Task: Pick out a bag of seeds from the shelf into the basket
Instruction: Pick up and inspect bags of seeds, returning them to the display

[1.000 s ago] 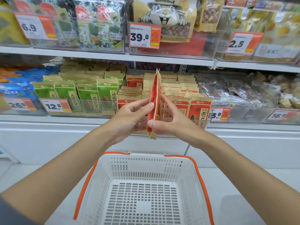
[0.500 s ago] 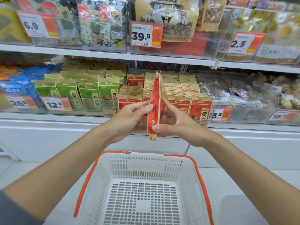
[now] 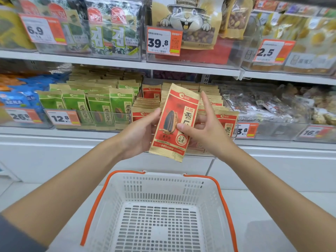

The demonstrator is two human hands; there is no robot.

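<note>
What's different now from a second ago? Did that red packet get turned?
Yes. The red seed bag, edge-on to the camera before, has been twisted so its printed front faces it. The left hand and right hand kept hold throughout, one on each side. Nothing has gone into the basket below, and the shelf packs are unmoved.

Shop aisle: white metal shelf (image 3: pixel 109 60) unit, 2 tiers, clear plastic bins (image 3: pixel 272 130) along front w/ orange-white price tags (image 3: pixel 163 40) clipped on. Plain white base panel (image 3: pixel 54 157) below. Pale grey floor (image 3: pixel 249 226) - bright, even overhead light.
</note>
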